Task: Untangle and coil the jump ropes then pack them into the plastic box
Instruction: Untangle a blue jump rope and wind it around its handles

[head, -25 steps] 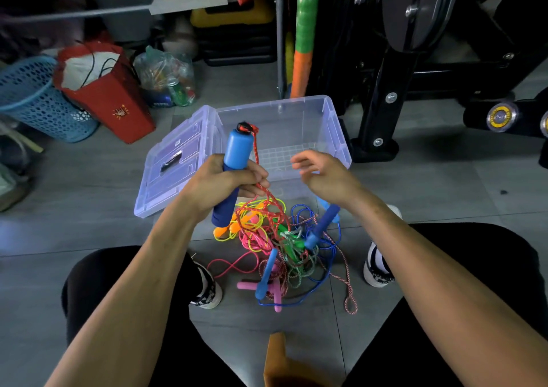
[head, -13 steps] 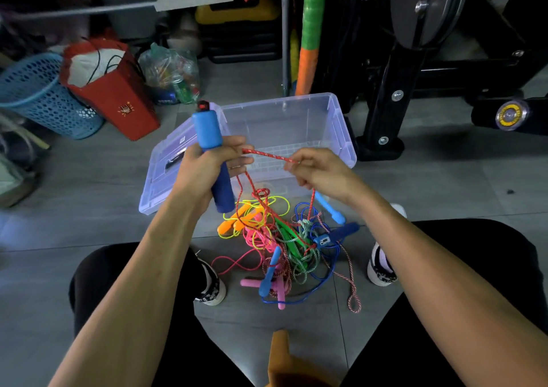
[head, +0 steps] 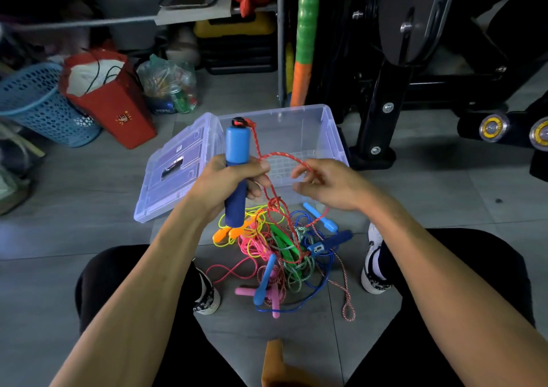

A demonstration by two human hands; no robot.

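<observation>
Left hand (head: pixel 228 179) is wrapped tight around a blue foam handle (head: pixel 236 161), held upright with the cap end on top. A red braided rope (head: pixel 278 156) comes out of that cap, drops down, then arcs over to the right hand (head: pixel 329 186), which has it pinched between thumb and fingertips, the other fingers loosely curled. From there the red rope falls into a knotty loop and runs down into the pile.

The pile of jump ropes (head: pixel 281 253) sits on the grey floor (head: pixel 89 238) between the person's shoes, just below both hands. It's a real mess: pink, neon yellow, green, blue and red-and-white ropes all wound through each other, with orange, pink and blue handles poking out.

Right behind the hands is the clear plastic box (head: pixel 332 137), open, with its lid (head: pixel 175 173) flipped out to the left and lying on the floor. Nothing looks packed in it.

Further back on the left there's a blue mesh basket (head: pixel 38 105) and a red paper bag (head: pixel 118 113) next to it.
</observation>
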